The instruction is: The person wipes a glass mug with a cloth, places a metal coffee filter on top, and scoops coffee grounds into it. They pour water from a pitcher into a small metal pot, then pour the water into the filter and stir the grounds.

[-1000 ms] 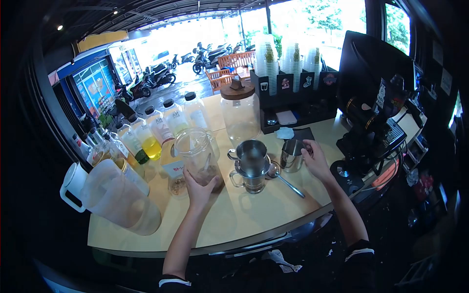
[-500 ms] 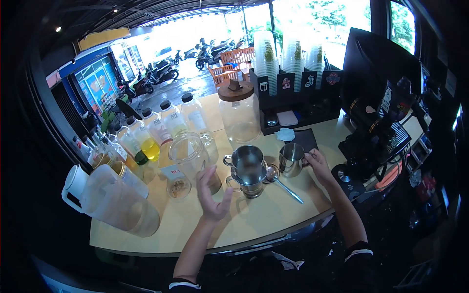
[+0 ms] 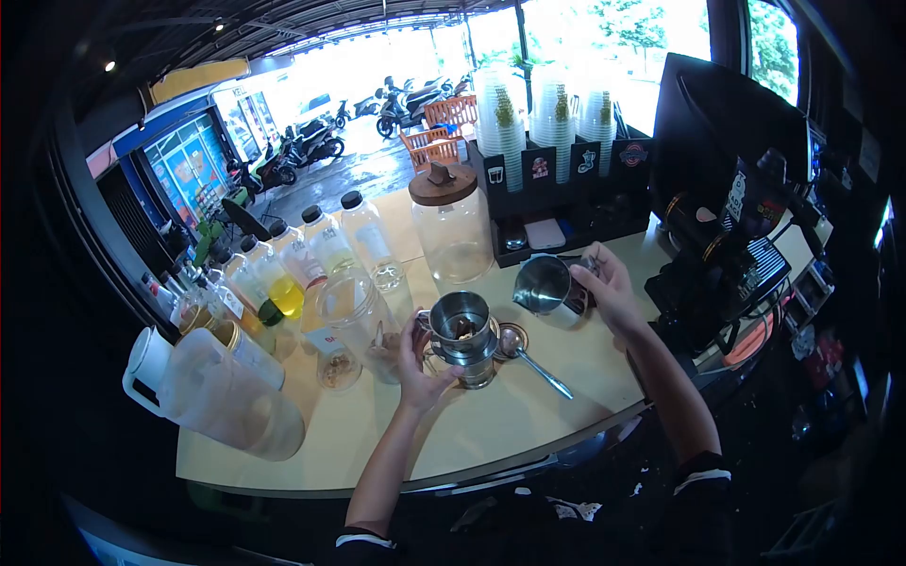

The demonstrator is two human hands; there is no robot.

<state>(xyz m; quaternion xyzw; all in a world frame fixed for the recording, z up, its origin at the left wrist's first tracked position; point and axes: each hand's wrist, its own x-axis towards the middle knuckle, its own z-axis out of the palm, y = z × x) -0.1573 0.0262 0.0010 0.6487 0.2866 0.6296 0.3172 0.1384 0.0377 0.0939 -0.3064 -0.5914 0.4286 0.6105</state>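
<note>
My left hand (image 3: 421,361) grips the side of a steel filter cup (image 3: 461,319) that sits on a steel mug (image 3: 469,368) near the counter's middle. Dark grounds show inside the filter cup. My right hand (image 3: 604,291) holds a small steel pitcher (image 3: 545,286) by its handle, lifted off the counter and tilted toward the filter cup. A metal spoon (image 3: 530,357) lies on a small saucer just right of the mug. A clear glass jar (image 3: 361,316) with a spoon in it stands just left of my left hand.
A large glass jar with a wooden lid (image 3: 450,229) stands behind. Syrup bottles (image 3: 283,269) line the left, with a white plastic jug (image 3: 212,391) at the front left. A black rack of stacked cups (image 3: 552,141) and a black machine (image 3: 722,250) stand to the right.
My left hand left the glass jar, swung right and took hold of the filter cup. My right hand lifted the pitcher off the counter and tipped it toward the filter cup.
</note>
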